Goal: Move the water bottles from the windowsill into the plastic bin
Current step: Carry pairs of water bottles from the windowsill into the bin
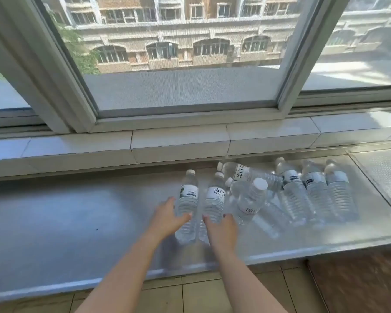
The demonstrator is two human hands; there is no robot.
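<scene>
Several clear water bottles with white caps lie on the metal windowsill (66,222), clustered right of centre. The leftmost bottle (187,201) has a dark-marked label; my left hand (167,219) curls around its left side, fingers apart and touching it. Beside it lies a bottle with a white label (215,199); my right hand (221,231) rests over its lower end. A further bottle (251,199) leans tilted over others. Three ribbed bottles (314,195) lie side by side to the right. No plastic bin shows in view.
A tiled ledge (178,143) and a window frame (190,114) run behind the sill. The sill's front edge (122,276) drops to a tiled floor (201,294). A brown surface (359,283) lies low at the right.
</scene>
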